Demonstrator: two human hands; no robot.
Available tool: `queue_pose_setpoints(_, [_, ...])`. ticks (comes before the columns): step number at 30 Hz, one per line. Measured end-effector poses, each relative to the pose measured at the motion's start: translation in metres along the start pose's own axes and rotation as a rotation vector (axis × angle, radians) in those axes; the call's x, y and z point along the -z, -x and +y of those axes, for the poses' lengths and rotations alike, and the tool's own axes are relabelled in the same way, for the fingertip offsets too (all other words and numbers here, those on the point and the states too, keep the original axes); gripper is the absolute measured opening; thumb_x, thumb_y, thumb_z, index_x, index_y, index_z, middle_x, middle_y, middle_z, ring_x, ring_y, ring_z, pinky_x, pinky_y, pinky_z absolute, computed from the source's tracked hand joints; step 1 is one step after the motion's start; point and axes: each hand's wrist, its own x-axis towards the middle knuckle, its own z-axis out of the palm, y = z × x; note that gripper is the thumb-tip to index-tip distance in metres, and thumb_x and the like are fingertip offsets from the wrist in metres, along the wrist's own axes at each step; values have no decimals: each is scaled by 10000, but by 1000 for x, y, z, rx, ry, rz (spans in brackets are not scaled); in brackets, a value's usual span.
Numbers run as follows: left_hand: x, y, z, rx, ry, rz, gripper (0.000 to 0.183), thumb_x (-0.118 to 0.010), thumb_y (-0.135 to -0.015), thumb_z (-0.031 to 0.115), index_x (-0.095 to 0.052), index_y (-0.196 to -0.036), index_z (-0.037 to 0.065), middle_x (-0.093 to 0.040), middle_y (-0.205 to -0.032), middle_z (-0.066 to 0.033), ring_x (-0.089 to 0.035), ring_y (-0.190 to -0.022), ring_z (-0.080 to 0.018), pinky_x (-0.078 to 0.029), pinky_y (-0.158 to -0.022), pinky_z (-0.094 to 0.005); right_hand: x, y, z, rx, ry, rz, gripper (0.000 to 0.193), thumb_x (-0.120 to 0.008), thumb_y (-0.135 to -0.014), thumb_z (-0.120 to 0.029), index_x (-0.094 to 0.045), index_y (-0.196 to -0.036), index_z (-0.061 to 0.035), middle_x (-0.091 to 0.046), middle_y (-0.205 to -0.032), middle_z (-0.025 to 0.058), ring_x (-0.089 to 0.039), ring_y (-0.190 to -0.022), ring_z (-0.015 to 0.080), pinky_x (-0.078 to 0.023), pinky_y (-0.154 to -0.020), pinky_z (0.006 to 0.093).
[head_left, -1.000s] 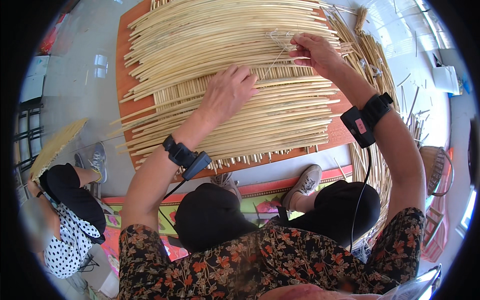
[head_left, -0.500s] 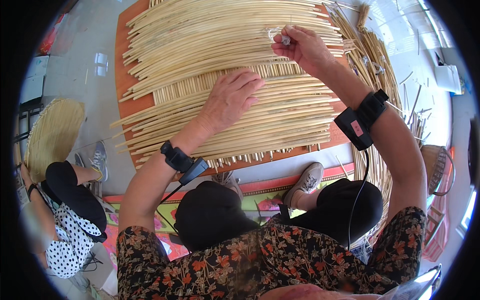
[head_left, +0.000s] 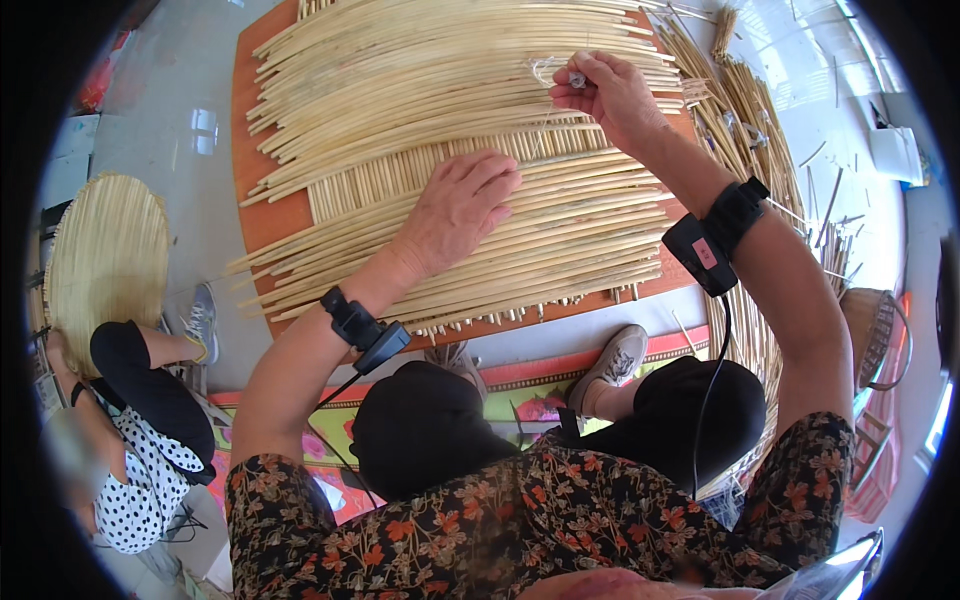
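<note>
My left hand (head_left: 458, 208) lies palm down on the pale, peeled stalks (head_left: 560, 215), its fingers stretched to the right and resting on the near layer. Beyond the fingers, a strip of crosswise stalks (head_left: 375, 172) shows between the two layers of lengthwise ones. Above the far layer, my right hand (head_left: 618, 105) is closed in a pinch on white string (head_left: 543, 70). A loop of it hangs left of the fingertips, and a small whitish wad (head_left: 577, 79) shows between them. A thin strand seems to run down toward my left hand.
The stalks lie on a reddish-brown board (head_left: 285, 212). More stalks (head_left: 750, 125) are heaped on the floor at right, near a wicker basket (head_left: 866, 335). At left, a seated person in a polka-dot top (head_left: 140, 505) holds a round, pale woven piece (head_left: 108, 255).
My left hand has slid slightly left and nearer to me. My right hand has barely moved. The other person's round piece has turned to show more of its face.
</note>
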Motion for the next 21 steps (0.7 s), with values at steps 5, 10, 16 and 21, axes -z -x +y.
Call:
queue_pose_setpoints(5, [0,1,-3,-22,-6,-22,456,-758,-885,140,-604,-1310,77,-558,-1401,-96,-510,-1359,-316,-429,-1122,-443,-14,32,-55,32,567,-62,291,-547,-1096,-253,-674,-1135,6,-724,-1114,82,-740,-889,158,-640,-795,296])
queue_pose_setpoints(10, [18,2,18,-57,-36,-125,768,-765,-866,452,-509,-1481,70,-436,-1562,-144,-385,-1478,-339,-304,-1218,-548,-24,98,-95,151,908,21,259,-620,-1062,-234,-731,-1090,-2,-727,-846,35,-723,-796,99,-591,-720,262])
queue_pose_setpoints(16, [27,35,39,-132,-40,-413,1117,-796,-744,645,-346,-1617,113,-259,-1702,-104,-187,-1593,-301,-102,-1299,-576,-42,180,-113,459,913,169,187,-666,-1009,-159,-732,-1084,-1,-726,-897,79,-725,-754,151,-586,-696,293])
queue_pose_setpoints(21, [35,47,32,-149,-87,-451,1111,-815,-742,608,-335,-1625,135,-235,-1718,-83,-173,-1599,-286,-78,-1303,-581,-82,274,-116,688,884,-257,188,-701,-887,-38,-703,-1075,-31,-672,-951,99,-694,-737,234,-566,-609,329])
